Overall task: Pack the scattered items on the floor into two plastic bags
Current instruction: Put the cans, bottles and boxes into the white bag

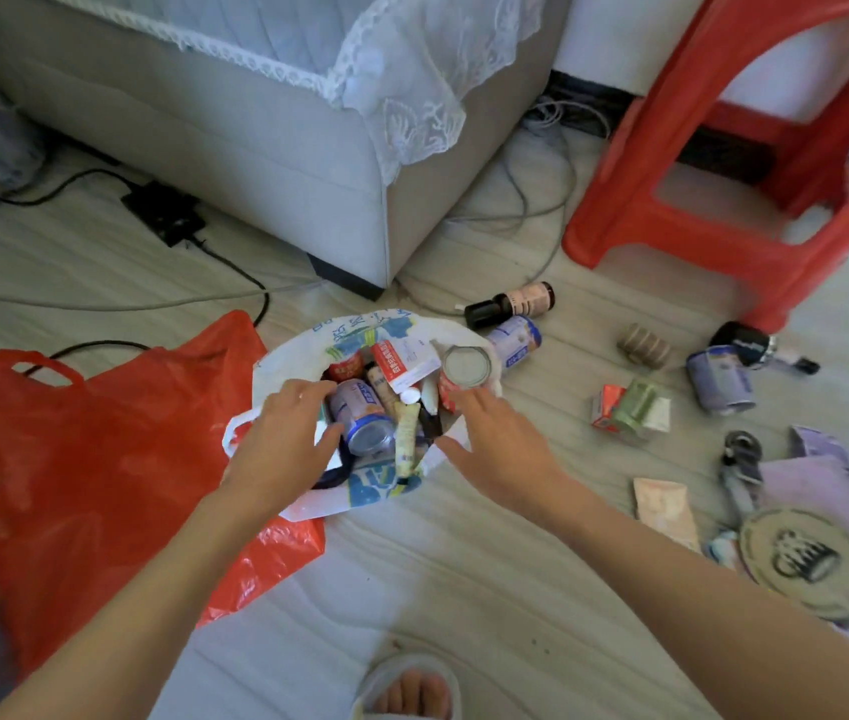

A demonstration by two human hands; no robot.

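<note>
A white printed plastic bag stands open on the floor in the middle, holding several cans, tubes and a red-and-white box. My left hand grips its left rim, fingers curled over the edge. My right hand reaches in from the right with straight fingers touching a red can at the bag's right edge. A red plastic bag lies flat to the left, partly under the white one. Loose items lie to the right: a dark bottle, purple cans, a green can, a sachet.
A grey sofa stands behind the bags, and a red plastic stool at the back right. Cables and a black adapter run across the floor on the left. A round tin lid lies on purple cloth at the right. My slippered foot is at the bottom.
</note>
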